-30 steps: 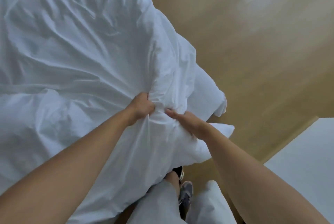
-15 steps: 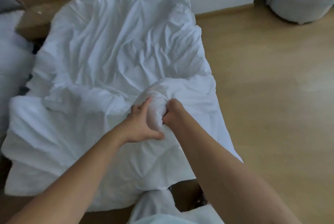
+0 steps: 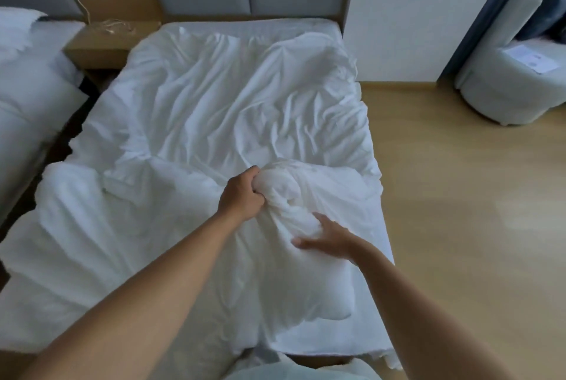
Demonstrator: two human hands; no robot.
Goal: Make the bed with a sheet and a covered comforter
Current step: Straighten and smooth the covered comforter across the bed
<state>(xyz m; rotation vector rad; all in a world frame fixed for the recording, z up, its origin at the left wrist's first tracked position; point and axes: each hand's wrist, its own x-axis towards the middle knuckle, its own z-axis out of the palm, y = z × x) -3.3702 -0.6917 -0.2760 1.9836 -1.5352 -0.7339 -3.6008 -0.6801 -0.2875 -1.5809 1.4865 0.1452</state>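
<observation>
Left of the grey-headboarded bed (image 3: 245, 25), a second white-covered bed (image 3: 27, 82) and a low wooden nightstand (image 3: 110, 42) carrying a loose pale cable (image 3: 115, 25) stand close. A wide shake of the bedding could sweep across them and snag the cable.

On the bed, the puffy white comforter (image 3: 101, 241) is heaped over the foot end and bulges past the bed's left edge. A thin, wrinkled white cloth (image 3: 229, 97) covers the head end; I cannot tell whether it is the sheet or an unfilled part of the cover.

In the middle of the bed's foot half, the left hand (image 3: 242, 192) has its fingers curled tight round a bunched knot of white fabric (image 3: 284, 192). Just right of it, the right hand (image 3: 324, 238) lies against the same knot, its fingers spread and nearly straight, gripping nothing.

With only one hand holding, a hard pull would likely twist the filling further inside its cover. It could also drag the cloth underneath askew.

At the bed's right edge the bedding overhangs the light wooden floor (image 3: 459, 196) and could slide down onto it. The pale round armchair (image 3: 505, 94), well right of the bed, looks out of harm's way.
</observation>
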